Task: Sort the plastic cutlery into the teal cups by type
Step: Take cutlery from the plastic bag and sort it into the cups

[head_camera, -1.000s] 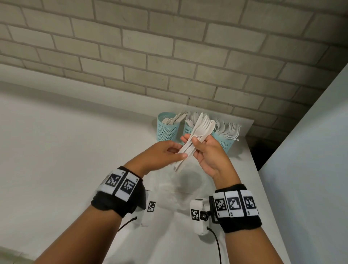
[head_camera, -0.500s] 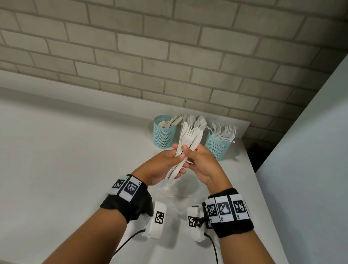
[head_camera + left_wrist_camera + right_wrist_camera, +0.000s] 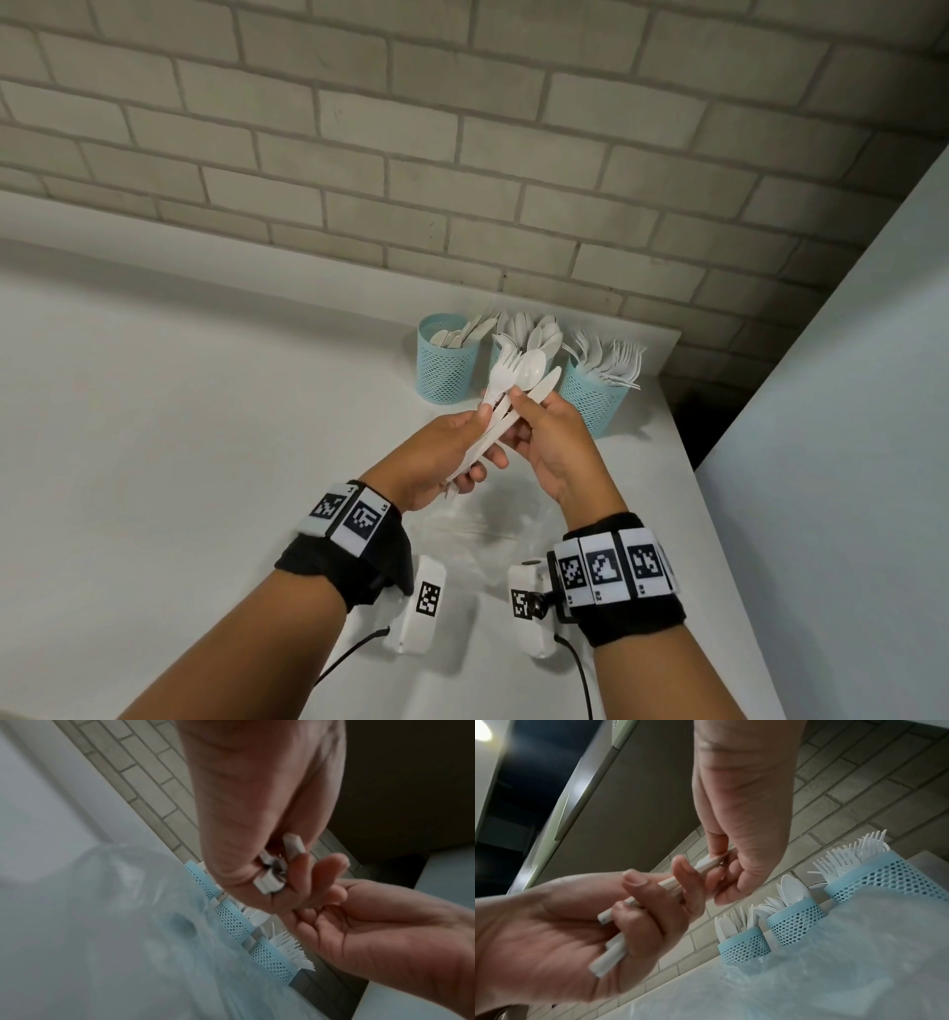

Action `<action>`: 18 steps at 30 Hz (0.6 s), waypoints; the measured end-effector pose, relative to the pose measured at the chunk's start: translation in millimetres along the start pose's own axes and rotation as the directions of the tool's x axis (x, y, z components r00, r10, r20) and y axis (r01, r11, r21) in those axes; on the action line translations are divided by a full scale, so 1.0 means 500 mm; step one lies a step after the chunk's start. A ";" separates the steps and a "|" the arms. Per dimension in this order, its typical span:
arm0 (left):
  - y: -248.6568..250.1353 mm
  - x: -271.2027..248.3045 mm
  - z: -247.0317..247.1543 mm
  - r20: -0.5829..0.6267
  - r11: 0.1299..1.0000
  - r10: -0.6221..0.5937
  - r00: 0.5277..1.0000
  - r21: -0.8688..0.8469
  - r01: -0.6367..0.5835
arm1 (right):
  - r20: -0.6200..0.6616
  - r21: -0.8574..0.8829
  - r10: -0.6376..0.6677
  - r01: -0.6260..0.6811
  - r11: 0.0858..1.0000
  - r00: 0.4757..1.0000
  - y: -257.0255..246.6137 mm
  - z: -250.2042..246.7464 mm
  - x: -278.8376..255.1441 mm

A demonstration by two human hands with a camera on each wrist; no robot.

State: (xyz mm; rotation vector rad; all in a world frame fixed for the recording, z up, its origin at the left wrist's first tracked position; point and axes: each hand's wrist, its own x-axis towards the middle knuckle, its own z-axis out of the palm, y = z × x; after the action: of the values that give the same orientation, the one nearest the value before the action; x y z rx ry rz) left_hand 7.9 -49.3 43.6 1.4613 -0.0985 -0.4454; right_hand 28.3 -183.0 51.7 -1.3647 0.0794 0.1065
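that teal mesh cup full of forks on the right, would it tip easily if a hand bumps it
Probably yes. The teal mesh plastic cup looks thin and light, and its white plastic forks fan out well above and past the rim toward the right, so it seems top-heavy. On the smooth white counter it might also slide before tipping.

Soft, dim indoor light leaves faint shadows on the white desk (image 3: pixel 154 411). The head view bends at its edges. Both wrist views are grainy, with the nearest hand (image 3: pixel 552 933) blurred.
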 end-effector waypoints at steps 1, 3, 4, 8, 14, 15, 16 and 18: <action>-0.002 0.001 0.001 -0.020 0.999 0.016 1.000 0.028 -0.016 | -0.008 0.007 -0.002 0.002 1.000 1.000 0.001 -0.001 0.001; -0.006 0.004 0.001 -0.069 0.995 0.057 0.996 0.087 -0.051 | -0.015 0.020 -0.001 0.002 1.000 1.000 0.003 -0.002 0.003; -0.008 0.006 0.001 -0.094 0.991 0.074 0.993 0.115 -0.063 | -0.014 0.025 0.005 -0.004 1.000 1.000 0.003 -0.004 0.004; -0.012 0.009 -0.003 -0.099 0.984 0.102 0.990 0.155 -0.086 | -0.040 0.070 0.048 -0.045 0.997 0.998 0.000 -0.007 0.015; -0.017 0.017 -0.023 -0.160 0.998 0.037 0.986 0.047 -0.030 | -0.176 0.423 0.113 -0.029 0.906 0.978 -0.030 -0.033 0.032; -0.015 0.018 -0.025 -0.157 1.000 0.027 0.987 0.015 -0.025 | -0.188 0.438 0.135 -0.040 0.898 0.973 -0.033 -0.035 0.036; -0.012 0.019 -0.026 -0.149 1.000 0.020 0.989 -0.004 -0.021 | -0.196 0.420 0.156 -0.060 0.905 0.968 -0.034 -0.036 0.039; -0.004 0.021 -0.025 -0.127 1.000 0.020 0.992 0.012 -0.019 | -0.188 0.344 0.176 -0.103 0.933 0.966 -0.032 -0.030 0.045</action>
State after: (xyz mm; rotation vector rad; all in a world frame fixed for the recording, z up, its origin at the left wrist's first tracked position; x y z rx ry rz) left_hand 21.1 -41.5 38.0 1.4946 -0.0137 -0.3358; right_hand 52.4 -200.4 61.3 -1.0271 0.3634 0.0605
